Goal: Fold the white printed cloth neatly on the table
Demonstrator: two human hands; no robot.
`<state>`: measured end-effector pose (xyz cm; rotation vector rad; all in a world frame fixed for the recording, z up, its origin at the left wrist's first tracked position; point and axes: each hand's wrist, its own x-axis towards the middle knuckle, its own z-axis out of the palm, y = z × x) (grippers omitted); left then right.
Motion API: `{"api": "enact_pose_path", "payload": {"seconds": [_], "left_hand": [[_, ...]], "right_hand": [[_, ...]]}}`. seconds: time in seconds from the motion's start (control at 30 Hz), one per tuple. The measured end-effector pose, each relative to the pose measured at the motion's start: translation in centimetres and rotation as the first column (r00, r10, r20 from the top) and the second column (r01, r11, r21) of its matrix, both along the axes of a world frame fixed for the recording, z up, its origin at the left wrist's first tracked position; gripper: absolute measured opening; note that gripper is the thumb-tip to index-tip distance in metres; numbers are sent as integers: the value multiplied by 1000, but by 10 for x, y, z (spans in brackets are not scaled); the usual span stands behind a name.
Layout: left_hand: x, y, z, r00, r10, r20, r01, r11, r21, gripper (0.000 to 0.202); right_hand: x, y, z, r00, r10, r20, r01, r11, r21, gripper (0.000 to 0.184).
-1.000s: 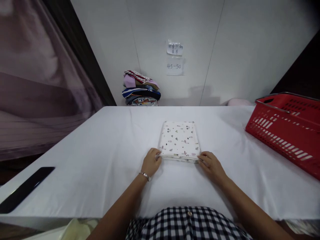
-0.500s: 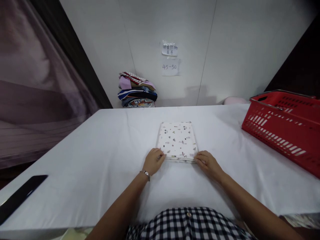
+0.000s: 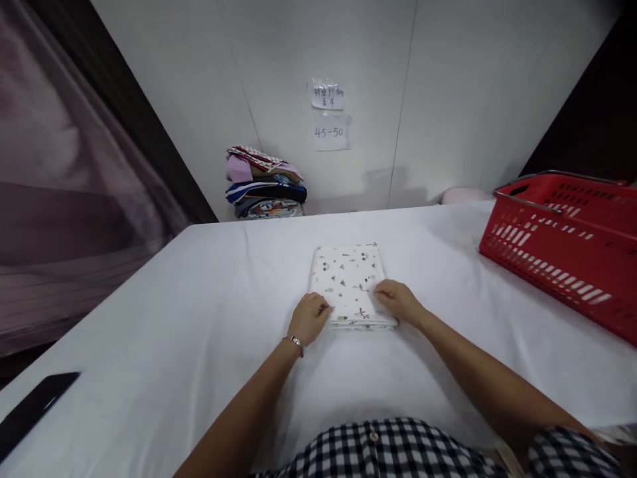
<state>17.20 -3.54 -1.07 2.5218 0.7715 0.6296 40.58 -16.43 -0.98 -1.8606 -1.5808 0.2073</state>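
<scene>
A folded white cloth (image 3: 346, 279) with a small scattered print lies flat in the middle of the table, its layered folds showing along the near edge. At its near left corner, my left hand (image 3: 308, 317), with a bracelet on the wrist, has its fingers closed on the fabric. My right hand (image 3: 399, 301) is over the right edge, a little above the near right corner. Its fingers are bunched together against the cloth, and their tips are partly hidden.
A red plastic basket (image 3: 557, 252) with a metal handle stands at the right. A stack of folded fabrics (image 3: 266, 182) sits by the wall behind the white-covered table (image 3: 239, 285). A black phone-like slab (image 3: 37, 408) lies at the near left. Paper notes (image 3: 331, 131) hang on the wall.
My right hand has moved from the near right corner up and inward along the cloth's right edge. My left hand stays at the near left corner. The view has shifted slightly.
</scene>
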Motion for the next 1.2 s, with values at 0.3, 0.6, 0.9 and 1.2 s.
{"api": "enact_pose_path", "payload": {"seconds": [0.3,0.6,0.9,1.2], "left_hand": [[21,9,-19,995,38,-90,-31,996,80,34],[17,8,-22,991,31,-134,-26,999,41,37],[16,11,-28,998,1,-61,2,999,54,38],[16,10,-26,999,-7,-34,8,1000,17,37]], "right_hand": [[56,62,-8,902,-426,-72,410,896,-170,24],[66,86,-17,872,-489,-12,466,838,-283,21],[70,95,-15,858,-513,6,495,824,-274,25],[74,100,-22,857,-515,15,495,813,-307,21]]}}
